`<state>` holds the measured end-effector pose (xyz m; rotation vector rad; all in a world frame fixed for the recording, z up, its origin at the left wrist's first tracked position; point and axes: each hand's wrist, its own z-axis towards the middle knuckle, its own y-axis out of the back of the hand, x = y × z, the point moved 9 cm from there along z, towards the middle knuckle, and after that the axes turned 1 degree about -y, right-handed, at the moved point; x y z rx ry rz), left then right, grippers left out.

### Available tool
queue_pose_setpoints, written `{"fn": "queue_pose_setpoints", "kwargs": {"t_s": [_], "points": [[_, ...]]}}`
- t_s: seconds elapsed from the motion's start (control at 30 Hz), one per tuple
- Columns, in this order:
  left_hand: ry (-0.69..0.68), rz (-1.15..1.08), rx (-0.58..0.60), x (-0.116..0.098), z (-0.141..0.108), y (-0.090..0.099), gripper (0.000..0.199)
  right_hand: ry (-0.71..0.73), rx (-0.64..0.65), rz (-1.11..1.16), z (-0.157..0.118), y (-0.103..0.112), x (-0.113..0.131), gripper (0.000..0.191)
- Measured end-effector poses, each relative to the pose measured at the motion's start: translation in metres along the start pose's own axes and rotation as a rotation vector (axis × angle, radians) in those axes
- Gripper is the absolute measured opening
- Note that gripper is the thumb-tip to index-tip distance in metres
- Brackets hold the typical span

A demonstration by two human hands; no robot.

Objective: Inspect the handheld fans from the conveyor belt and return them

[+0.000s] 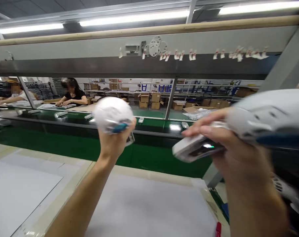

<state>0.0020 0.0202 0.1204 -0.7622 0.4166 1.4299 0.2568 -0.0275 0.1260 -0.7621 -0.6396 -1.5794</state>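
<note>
In my left hand [112, 141] is a white handheld device [112, 110] with a rounded head and a teal patch, raised above the near edge of the conveyor. Its lower part shows only in part past my fingers. Closer to the camera at the right, my right hand [243, 161] grips a similar white device [270, 113] with a blue-teal underside. A pale, flat-ended section with a dark panel and a lit white-green light sticks out to the left under my fingers. Motion blurs the right side, and my hand hides where the parts meet.
White sheets [149, 204] cover the bench, with a red pen or marker [218, 229] at its front right. Small white items lie on the green conveyor [154, 151]. Overhead, a grey shelf beam [77, 54] carries stickers. Co-workers [74, 93] sit across the line; a post [285, 62] stands right.
</note>
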Motion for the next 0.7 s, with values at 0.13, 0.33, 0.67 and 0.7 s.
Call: {"fn": "queue_pose_setpoints", "kwargs": {"t_s": [0.13,0.33,0.67,0.7], "points": [[0.235,0.144,0.217,0.074,0.003,-0.023,0.028,-0.201,-0.013,-0.266,0.021,-0.007,-0.077,0.027],[0.551,0.301,0.364,0.184,-0.024,-0.037,0.027,-0.532,0.074,-0.633,0.017,-0.006,-0.201,0.033],[0.496,0.793,0.286,0.267,-0.047,0.005,0.030,-0.688,0.277,-1.056,-0.014,-0.007,-0.253,0.027],[0.474,0.823,0.282,0.266,-0.046,0.009,0.032,-0.672,0.307,-1.066,-0.014,-0.011,-0.252,0.025]]}}
